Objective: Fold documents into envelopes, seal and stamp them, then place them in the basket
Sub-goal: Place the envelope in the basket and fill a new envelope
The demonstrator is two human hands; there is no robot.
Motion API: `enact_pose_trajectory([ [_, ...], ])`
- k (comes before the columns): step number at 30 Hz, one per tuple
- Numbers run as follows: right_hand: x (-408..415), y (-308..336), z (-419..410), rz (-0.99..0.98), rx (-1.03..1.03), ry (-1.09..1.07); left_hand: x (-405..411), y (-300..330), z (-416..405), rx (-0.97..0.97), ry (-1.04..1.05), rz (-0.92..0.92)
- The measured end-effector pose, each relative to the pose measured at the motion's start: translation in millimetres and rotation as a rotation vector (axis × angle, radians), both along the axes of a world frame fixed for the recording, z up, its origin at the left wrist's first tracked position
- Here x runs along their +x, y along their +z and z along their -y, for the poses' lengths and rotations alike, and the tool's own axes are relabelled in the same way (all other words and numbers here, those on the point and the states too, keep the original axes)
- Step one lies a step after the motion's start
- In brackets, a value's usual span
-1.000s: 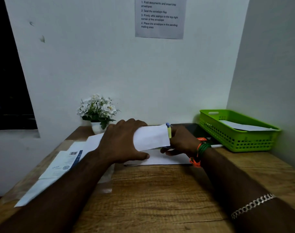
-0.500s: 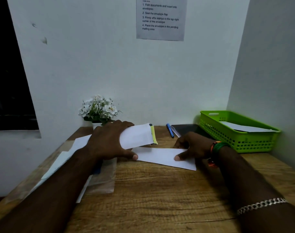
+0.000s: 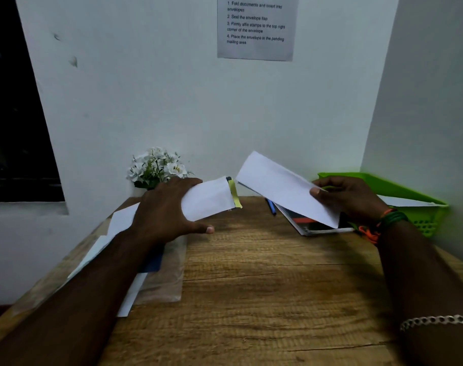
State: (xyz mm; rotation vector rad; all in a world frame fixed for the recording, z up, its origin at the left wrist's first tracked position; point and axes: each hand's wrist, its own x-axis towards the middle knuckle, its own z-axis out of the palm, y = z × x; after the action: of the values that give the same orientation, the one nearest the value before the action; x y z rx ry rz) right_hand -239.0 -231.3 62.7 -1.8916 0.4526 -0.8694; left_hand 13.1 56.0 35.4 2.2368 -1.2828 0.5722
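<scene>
My left hand grips a white envelope above the table's middle; its open end, edged with a yellow adhesive strip, points right. My right hand pinches a folded white document by its lower right end and holds it in the air, tilted up to the left. A small gap separates the document's raised end from the envelope's mouth. The green basket stands at the back right, partly behind my right hand, with a white envelope lying in it.
A stack of papers and a clear plastic sleeve lie under my left forearm on the wooden table. A blue pen and a dark booklet sit behind the document. A white flower pot stands against the wall.
My right hand has picked the folded document up off the table and raised it to the right. My left hand has stayed in place, holding the envelope.
</scene>
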Motion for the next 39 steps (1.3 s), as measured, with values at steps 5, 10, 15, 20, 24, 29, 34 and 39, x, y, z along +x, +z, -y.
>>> enact_pose_trajectory([
  [5, 4.9, -1.4, -1.2, -0.067, -0.114, 0.013, -1.5, 1.4, 0.7, 0.006, 0.001, 0.032],
  [10, 4.1, -0.5, -5.3, -0.107, -0.125, 0.065, -1.2, 0.9, 2.6, 0.04, 0.005, 0.084],
  [15, 2.3, 2.7, -17.8, -0.105, 0.008, 0.17, -10.1, -0.2, 6.0, 0.101, -0.031, 0.129],
  [20, 7.8, 1.9, -20.3, -0.136, -0.117, 0.111, -24.0, -1.8, 13.5, 0.188, -0.064, 0.157],
  [24, 31.1, -6.6, -38.8, -0.115, -0.236, 0.071, -29.2, -4.5, 20.7, 0.222, -0.066, 0.185],
  [29, 51.9, -14.3, -49.6, 0.075, -0.014, -0.078, -20.6, -4.3, 15.3, 0.133, 0.01, 0.153],
  [34, 58.8, -15.3, -63.6, -0.027, 0.116, -0.008, -22.2, -4.2, 14.8, 0.089, 0.053, 0.137],
  [39, 58.8, -11.6, -82.2, 0.043, 0.283, 0.081, -24.3, -5.1, 16.6, 0.107, 0.043, 0.114],
])
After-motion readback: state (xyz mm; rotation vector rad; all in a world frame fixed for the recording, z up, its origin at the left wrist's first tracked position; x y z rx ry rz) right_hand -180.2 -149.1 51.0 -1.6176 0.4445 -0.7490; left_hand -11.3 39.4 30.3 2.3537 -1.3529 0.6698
